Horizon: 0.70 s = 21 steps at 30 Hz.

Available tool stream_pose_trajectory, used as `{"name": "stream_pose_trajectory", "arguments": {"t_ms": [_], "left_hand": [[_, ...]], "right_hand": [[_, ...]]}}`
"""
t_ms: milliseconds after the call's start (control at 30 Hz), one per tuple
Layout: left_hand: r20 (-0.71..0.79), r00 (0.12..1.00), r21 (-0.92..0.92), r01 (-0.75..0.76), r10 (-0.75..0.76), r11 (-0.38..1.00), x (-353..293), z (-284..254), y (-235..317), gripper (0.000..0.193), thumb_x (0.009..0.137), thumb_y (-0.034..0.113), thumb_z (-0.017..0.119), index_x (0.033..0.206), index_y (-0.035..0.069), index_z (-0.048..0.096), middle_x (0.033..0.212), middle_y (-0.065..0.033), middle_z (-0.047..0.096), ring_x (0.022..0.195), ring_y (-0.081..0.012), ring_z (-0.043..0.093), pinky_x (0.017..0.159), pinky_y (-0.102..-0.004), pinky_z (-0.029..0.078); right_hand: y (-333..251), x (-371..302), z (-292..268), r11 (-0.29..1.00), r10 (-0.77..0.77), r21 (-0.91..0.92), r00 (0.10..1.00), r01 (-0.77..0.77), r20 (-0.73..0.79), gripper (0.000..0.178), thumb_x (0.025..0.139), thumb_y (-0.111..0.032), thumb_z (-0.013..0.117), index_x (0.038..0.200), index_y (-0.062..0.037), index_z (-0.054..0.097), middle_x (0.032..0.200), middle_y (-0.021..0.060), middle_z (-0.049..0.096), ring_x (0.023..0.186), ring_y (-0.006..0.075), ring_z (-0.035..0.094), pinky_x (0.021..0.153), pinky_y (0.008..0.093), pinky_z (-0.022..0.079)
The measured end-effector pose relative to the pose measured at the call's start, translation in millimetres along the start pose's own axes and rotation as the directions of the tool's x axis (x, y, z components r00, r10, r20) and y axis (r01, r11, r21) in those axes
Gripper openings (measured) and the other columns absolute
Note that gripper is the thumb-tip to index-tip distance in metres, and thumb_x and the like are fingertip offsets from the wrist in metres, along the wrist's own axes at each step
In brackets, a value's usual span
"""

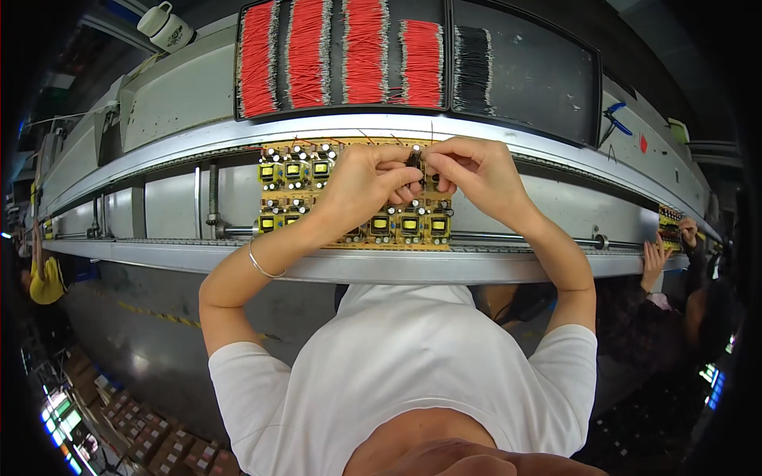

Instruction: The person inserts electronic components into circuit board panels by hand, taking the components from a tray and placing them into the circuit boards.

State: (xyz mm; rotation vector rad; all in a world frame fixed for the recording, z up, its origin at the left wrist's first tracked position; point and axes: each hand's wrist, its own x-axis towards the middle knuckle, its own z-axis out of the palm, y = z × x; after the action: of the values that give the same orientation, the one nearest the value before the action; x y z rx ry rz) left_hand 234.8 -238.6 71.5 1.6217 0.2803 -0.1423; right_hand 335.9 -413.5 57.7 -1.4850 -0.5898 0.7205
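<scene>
A panel of yellow-brown circuit boards (409, 244), crowded with yellow-wrapped transformers and small capacitors, lies on the conveyor rails before me. Over its far right part my left hand (369, 184) is closed, with a small dark bunch of black wires (415, 159) at its fingertips. My right hand (476, 176) pinches close beside it, thumb and forefinger together; what lies between them is too small to make out. A few thin red wires (432, 131) stick up along the panel's far edge. Both hands hide part of the boards.
Beyond the rail, a black tray (548, 79) holds several stacks of red wires (305, 55) and one of black wires (472, 71). Blue-handled cutters (615, 119) lie right of it. A white jug (165, 28) stands far left. Another person's hands (659, 254) work at boards far right.
</scene>
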Motion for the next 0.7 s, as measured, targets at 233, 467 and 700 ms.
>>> {"name": "stream_pose_trajectory", "arguments": {"t_ms": [233, 467, 700], "left_hand": [[-0.036, 0.999, 0.042, 0.027, -0.026, 0.999, -10.7, -5.9, 4.4, 0.01, 0.09, 0.003, 0.069, 0.095, -0.005, 0.072, 0.072, -0.0089, 0.071, 0.058, -0.0096, 0.062, 0.054, -0.0192, 0.052], [0.021, 0.998, -0.129, 0.056, -0.053, 0.99, -9.7, -20.2, -2.9, 0.012, 0.091, 0.004, 0.069, 0.098, -0.006, 0.071, 0.073, -0.0091, 0.07, 0.057, -0.0094, 0.06, 0.051, -0.0191, 0.051], [0.034, 0.996, -0.211, 0.093, -0.087, 0.973, -14.2, -35.0, -8.2, 0.017, 0.096, 0.006, 0.064, 0.107, -0.005, 0.069, 0.074, -0.0084, 0.068, 0.057, -0.0109, 0.06, 0.05, -0.0199, 0.051]], "right_hand": [[-4.0, 5.5, 3.0, 0.918, -0.248, -0.313, 0.968, 0.244, 0.028, 0.007, 0.083, 0.0, 0.068, 0.089, 0.0012, 0.071, 0.072, 0.0021, 0.064, 0.06, 0.0075, 0.05, 0.053, 0.0196, 0.041], [-11.2, 3.6, -3.4, 0.967, -0.235, -0.105, 0.971, 0.23, -0.042, 0.005, 0.081, 0.001, 0.068, 0.086, 0.0014, 0.067, 0.075, 0.0026, 0.063, 0.065, 0.0083, 0.05, 0.058, 0.0218, 0.041], [-6.4, 4.1, -30.8, 0.844, -0.335, -0.492, 0.926, 0.212, -0.175, 0.009, 0.08, 0.008, 0.064, 0.085, 0.0003, 0.063, 0.082, 0.002, 0.06, 0.071, 0.0105, 0.05, 0.066, 0.0208, 0.042]]}}
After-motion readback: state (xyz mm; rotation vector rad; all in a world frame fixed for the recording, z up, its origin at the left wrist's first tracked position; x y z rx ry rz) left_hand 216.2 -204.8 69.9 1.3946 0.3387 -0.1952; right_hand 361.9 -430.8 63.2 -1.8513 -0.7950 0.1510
